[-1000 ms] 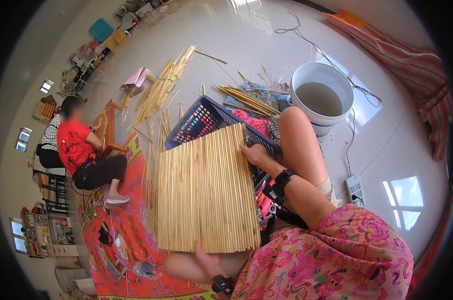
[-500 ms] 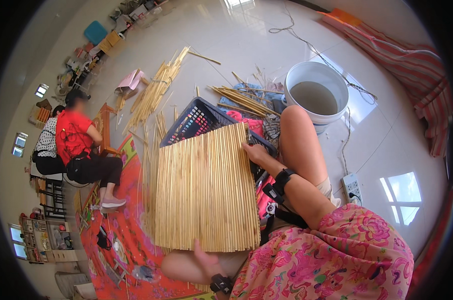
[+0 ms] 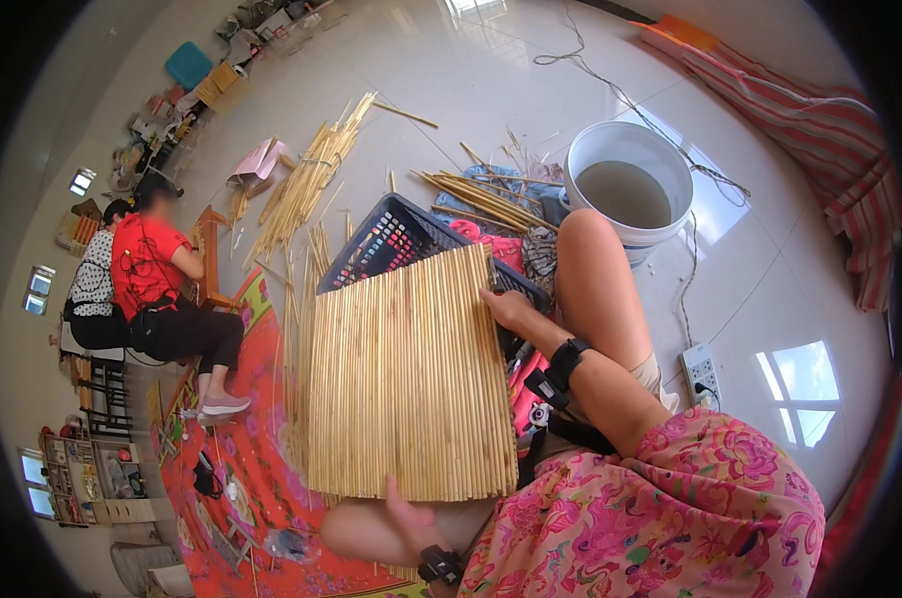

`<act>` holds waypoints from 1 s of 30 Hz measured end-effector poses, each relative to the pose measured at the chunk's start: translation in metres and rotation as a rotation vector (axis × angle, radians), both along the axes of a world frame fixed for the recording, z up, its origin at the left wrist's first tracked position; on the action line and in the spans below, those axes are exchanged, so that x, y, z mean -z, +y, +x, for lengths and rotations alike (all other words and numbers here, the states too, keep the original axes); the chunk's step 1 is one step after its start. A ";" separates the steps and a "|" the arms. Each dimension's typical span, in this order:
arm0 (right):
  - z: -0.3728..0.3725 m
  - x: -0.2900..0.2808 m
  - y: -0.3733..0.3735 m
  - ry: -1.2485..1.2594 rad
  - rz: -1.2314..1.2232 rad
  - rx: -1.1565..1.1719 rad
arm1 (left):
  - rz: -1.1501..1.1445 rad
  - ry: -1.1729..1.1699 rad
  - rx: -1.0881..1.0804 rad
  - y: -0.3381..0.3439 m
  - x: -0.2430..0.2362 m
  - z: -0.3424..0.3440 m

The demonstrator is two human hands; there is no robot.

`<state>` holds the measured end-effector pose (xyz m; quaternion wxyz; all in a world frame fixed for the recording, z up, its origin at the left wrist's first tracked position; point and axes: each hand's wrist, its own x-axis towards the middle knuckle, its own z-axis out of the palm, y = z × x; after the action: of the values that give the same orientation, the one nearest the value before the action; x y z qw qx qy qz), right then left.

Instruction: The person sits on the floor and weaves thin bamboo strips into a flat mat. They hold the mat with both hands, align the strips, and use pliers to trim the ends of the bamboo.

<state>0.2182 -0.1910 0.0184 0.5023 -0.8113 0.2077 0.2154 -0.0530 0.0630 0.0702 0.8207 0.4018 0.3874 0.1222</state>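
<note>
A flat panel of pale yellow, reed-like sticks [image 3: 406, 379], set side by side, lies across my lap. Along its lower edge, my left hand [image 3: 408, 516] grips it with the thumb up against the sticks; the other fingers are mostly hidden. My right hand [image 3: 511, 309] is closed on the panel's right edge near the upper corner, fingertips partly out of sight. Behind the panel's top edge stands a dark plastic basket [image 3: 371, 244], partly covered by it. Pink cloth [image 3: 491, 239] shows at the basket's far side.
Loose sticks [image 3: 316, 174] lie in a bundle on the tiled floor, and more sticks [image 3: 486, 199] rest on blue cloth. A white bucket [image 3: 630, 184] holds greyish liquid. A power strip [image 3: 701, 374] lies at right. Two people sit at left beside a wooden frame [image 3: 210, 259].
The panel and both my hands stay almost where they were. At left, the person in red has shifted slightly, with an arm raised higher by the wooden frame.
</note>
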 end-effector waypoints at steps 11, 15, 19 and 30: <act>0.004 -0.003 -0.001 -0.023 -0.023 0.006 | -0.029 -0.030 0.029 0.013 0.016 -0.007; 0.002 -0.007 0.002 -0.011 -0.031 -0.044 | -0.035 -0.055 0.019 0.012 0.014 -0.007; 0.001 -0.008 0.001 -0.006 -0.025 -0.052 | -0.015 -0.043 -0.008 0.006 0.007 -0.005; 0.004 0.003 0.002 -0.005 0.025 -0.059 | -0.033 0.001 -0.025 0.006 0.007 -0.004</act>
<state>0.2220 -0.1892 0.0159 0.5061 -0.8113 0.1799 0.2307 -0.0569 0.0693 0.0628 0.8254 0.3835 0.3948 0.1257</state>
